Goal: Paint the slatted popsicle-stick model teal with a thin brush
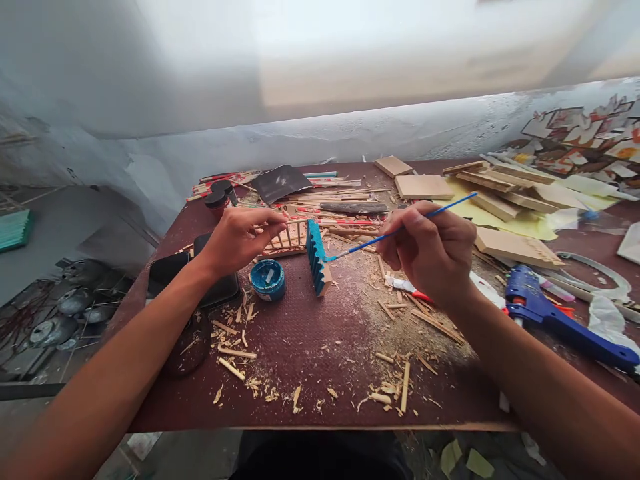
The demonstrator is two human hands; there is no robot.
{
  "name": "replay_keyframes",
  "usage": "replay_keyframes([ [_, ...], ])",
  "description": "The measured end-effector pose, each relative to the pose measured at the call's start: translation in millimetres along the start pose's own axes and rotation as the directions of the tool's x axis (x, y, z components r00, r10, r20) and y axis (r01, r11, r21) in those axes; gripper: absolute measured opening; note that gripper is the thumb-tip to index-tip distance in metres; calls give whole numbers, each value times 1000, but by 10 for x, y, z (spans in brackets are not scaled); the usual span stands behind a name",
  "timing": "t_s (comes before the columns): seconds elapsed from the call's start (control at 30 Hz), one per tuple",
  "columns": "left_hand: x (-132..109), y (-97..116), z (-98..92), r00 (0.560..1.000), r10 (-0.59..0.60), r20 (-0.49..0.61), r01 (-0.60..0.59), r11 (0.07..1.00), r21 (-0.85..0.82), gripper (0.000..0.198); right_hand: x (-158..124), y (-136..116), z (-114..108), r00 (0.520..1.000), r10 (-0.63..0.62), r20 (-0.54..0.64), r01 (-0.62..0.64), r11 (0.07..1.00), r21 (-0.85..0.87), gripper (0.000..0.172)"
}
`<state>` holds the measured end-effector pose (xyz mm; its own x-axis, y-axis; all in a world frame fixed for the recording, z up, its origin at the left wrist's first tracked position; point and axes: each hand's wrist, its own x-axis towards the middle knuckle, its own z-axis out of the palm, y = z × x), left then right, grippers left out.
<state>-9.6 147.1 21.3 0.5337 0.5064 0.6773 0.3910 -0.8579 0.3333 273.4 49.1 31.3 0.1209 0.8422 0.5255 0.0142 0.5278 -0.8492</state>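
My left hand pinches a thin wooden stick whose far end meets a small notched wooden block. Blue paint covers most of this block, while bare wood shows at its lower right end. In my right hand is a slim blue paintbrush, held like a pen, its bristles touching the block's right side. An uncovered jar of blue paint stands on the table just below my left hand. Behind the block and partly hidden lies a wooden piece with several thin bars.
Wood shavings and stick offcuts litter the brown table. A blue glue gun lies at the right, near stacked wooden boards. Black sandpaper, several sticks and dark-lidded jars sit toward the back.
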Motion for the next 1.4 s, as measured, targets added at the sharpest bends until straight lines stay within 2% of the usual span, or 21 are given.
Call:
replay_keyframes([
  [0.2,0,4,4,1000,9,-7,-9,1000,4,14,29,-21,23,999,36,-35,-30,990,141,34],
  [0.47,2,-12,11,1000,9,-17,-8,1000,17,15,10,76,88,991,123,-51,-119,989,88,41],
  [0.8,3,-3,11,1000,1,-11,-1,1000,8,14,26,64,73,995,87,-50,-86,996,15,39],
  [0.97,2,-6,12,1000,2,-13,-2,1000,4,15,85,56,17,990,114,-89,-106,990,89,42],
  [1.07,1,-3,12,1000,-1,-16,1,1000,4,15,97,60,8,983,178,-55,-167,974,152,43],
  [1.23,1,6,16,1000,-17,-11,17,1000,6,15,44,125,61,968,245,63,-251,957,143,42],
  [1.4,-2,1,17,1000,-23,-8,23,1000,1,16,32,193,78,965,257,59,-263,954,147,39],
])
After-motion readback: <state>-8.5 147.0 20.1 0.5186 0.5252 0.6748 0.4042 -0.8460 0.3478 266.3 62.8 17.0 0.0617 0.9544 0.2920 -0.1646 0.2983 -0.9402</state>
